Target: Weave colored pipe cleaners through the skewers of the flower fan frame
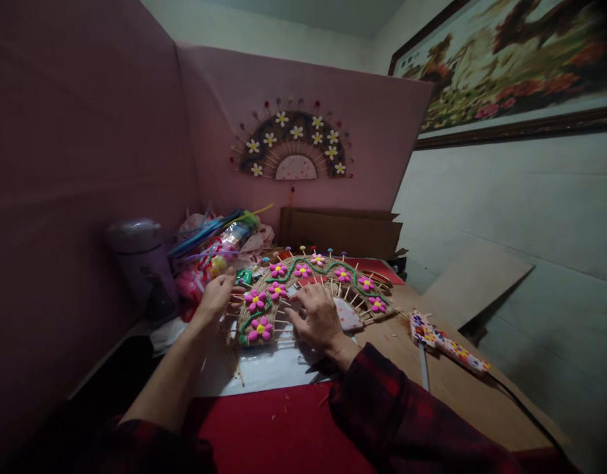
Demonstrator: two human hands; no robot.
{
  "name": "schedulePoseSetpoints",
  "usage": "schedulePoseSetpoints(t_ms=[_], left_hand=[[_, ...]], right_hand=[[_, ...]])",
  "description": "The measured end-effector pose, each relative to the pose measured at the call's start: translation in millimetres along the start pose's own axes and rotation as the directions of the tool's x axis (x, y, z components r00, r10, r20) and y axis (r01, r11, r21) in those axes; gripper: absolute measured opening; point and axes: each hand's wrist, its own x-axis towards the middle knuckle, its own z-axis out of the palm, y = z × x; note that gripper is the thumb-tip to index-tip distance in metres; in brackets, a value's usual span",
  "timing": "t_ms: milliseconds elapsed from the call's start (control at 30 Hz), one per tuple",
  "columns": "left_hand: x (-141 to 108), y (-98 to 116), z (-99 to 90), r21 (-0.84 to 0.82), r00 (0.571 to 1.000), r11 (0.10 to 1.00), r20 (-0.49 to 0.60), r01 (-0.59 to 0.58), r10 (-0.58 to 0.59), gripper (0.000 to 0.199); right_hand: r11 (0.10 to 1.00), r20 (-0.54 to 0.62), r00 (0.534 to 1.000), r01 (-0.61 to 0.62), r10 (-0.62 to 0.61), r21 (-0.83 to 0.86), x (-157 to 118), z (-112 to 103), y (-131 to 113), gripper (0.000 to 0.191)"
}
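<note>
While the fan (303,270) lies between and beyond my hands, its long axis running left to right, its left end is over the white sheet (224,385), back from that sheet's near edge, and its right end over the cardboard (451,388). I have my left hand (218,296) half open at its left outer rim; my right hand (317,316), loosely curled, is nearer its middle, over the inner curve. Whether either grips anything, I cannot tell.
</note>
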Motion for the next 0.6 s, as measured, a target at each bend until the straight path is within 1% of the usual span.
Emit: schedulePoseSetpoints(t_ms=[33, 100, 133, 267, 333, 433, 533, 600], left_hand=[[-0.5, 0.9, -0.5, -0.056, 0.998, 0.997, 0.05, 0.051, -0.048, 0.037], [0.2, 2.2, -2.3, -0.104, 0.99, 0.989, 0.107, 0.107, -0.096, 0.042], [1.1, 2.5, -3.3, -0.101, 0.988, 0.988, 0.113, 0.121, -0.109, 0.044], [3.8, 3.1, -5.5, 0.008, 0.988, 0.99, 0.06, 0.139, -0.139, 0.055], [2.7, 3.4, -5.3, 0.017, 0.98, 0.984, 0.088, 0.176, -0.176, 0.06], [1.0, 2.5, -5.1, -0.066, 0.96, 0.971, 0.176, 0.23, -0.215, 0.059], [2.9, -0.3, -5.8, -0.151, 0.95, 0.954, 0.217, 0.259, -0.223, 0.058], [5.5, -2.2, -5.8, -0.198, 0.948, 0.947, 0.244, 0.253, -0.202, 0.057]], right_hand=[[1.0, 0.005, 1.0, -0.005, 0.005, 0.003, -0.1, 0.3, -0.1, 0.018], [1.0, 0.009, 1.0, -0.014, 0.014, 0.012, -0.2, 0.8, 0.0, 0.018], [1.0, 0.009, 1.0, -0.016, 0.016, 0.019, -0.2, 1.0, 0.1, 0.019], [1.0, 0.011, 1.0, -0.02, 0.019, 0.021, 0.0, 2.4, 0.8, 0.02], [1.0, 0.009, 1.0, -0.03, 0.03, 0.006, -0.1, 3.3, 1.2, 0.017], [0.999, 0.002, 0.999, -0.044, 0.044, -0.009, -0.2, 4.0, 1.7, 0.014], [0.999, -0.004, 0.999, -0.046, 0.045, -0.011, 0.2, 4.1, 1.9, 0.014], [0.999, -0.009, 0.999, -0.047, 0.047, -0.013, 0.7, 4.4, 2.1, 0.014]])
